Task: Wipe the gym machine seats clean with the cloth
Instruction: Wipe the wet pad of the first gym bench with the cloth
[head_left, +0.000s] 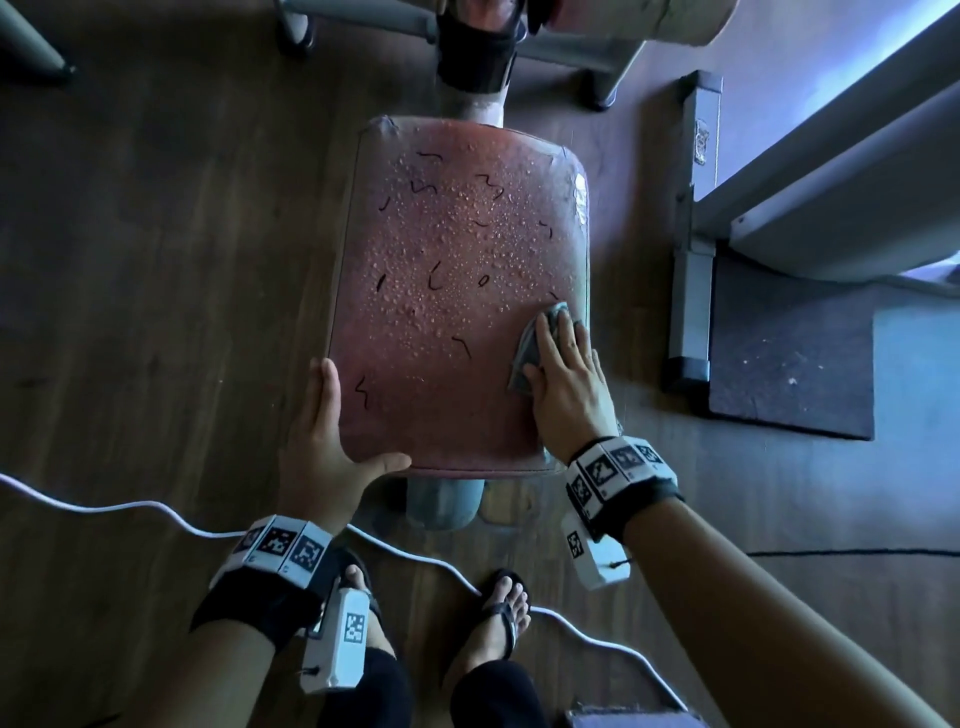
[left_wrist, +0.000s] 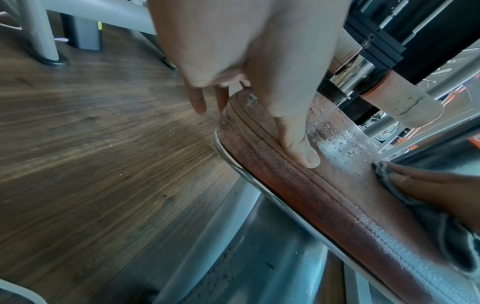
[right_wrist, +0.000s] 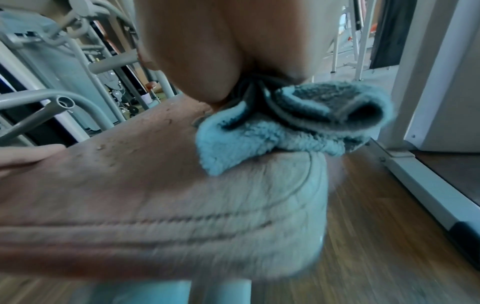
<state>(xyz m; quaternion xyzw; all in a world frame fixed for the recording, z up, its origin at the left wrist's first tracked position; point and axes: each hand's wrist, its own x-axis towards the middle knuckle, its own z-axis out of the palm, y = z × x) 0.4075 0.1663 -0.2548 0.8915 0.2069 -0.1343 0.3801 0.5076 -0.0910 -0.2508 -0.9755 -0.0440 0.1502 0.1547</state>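
A reddish padded seat stands below me, beaded with water drops and marked with dark squiggles. My right hand lies flat on a folded blue-grey cloth and presses it onto the seat's right side near the edge. In the right wrist view the cloth bunches under the palm on the seat. My left hand holds the seat's near left corner, thumb along the front edge and fingers down the left side. The left wrist view shows that thumb on the seat's seam.
Wood floor surrounds the seat. A grey machine frame and a dark mat lie to the right. The seat's grey post stands under the front edge. A white cable runs across the floor by my sandalled feet.
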